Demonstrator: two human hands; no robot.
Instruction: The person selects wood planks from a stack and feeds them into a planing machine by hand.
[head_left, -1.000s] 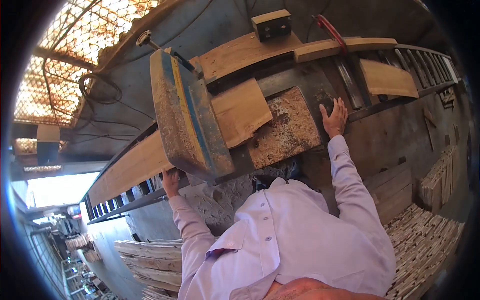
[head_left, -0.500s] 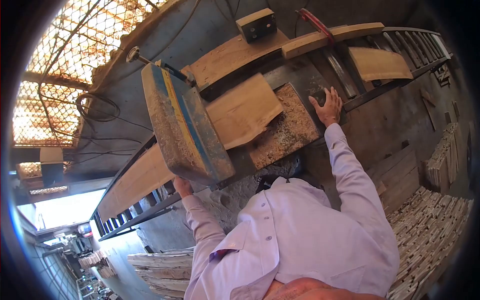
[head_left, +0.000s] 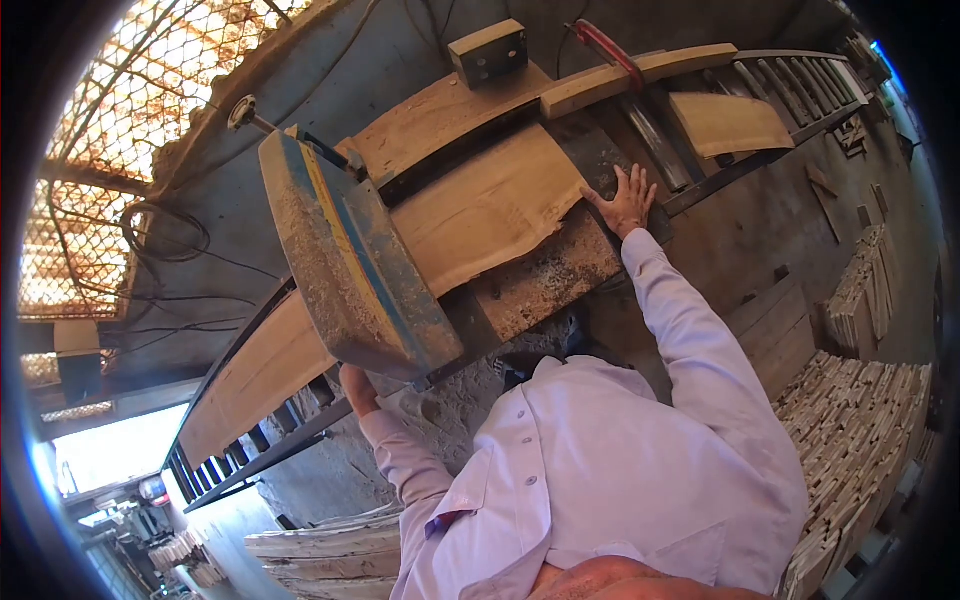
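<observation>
A wide wooden board (head_left: 490, 210) with a ragged near edge lies on the machine bed, running under a dusty blue and yellow machine housing (head_left: 350, 260). Its left stretch (head_left: 262, 368) shows beyond the housing. My right hand (head_left: 624, 204) is open, fingers spread, at the board's right end; the thumb meets the corner. By the near edge of the left stretch, close to the housing, is my left hand (head_left: 358, 388); its fingers are mostly hidden, so their grip cannot be made out. Sawdust (head_left: 545, 290) covers the bed in front of the board.
A red clamp (head_left: 610, 52) sits on a long wooden strip (head_left: 640, 78) behind the bed. Another board piece (head_left: 728, 122) lies right, near the rollers (head_left: 790, 90). Stacked wooden strips (head_left: 850, 450) stand at lower right, more planks (head_left: 325, 550) at lower left.
The board has slid right out of the housing, covering more of the sawdusty bed. My right hand has come closer to its end and now touches the corner. The view has shifted slightly.
</observation>
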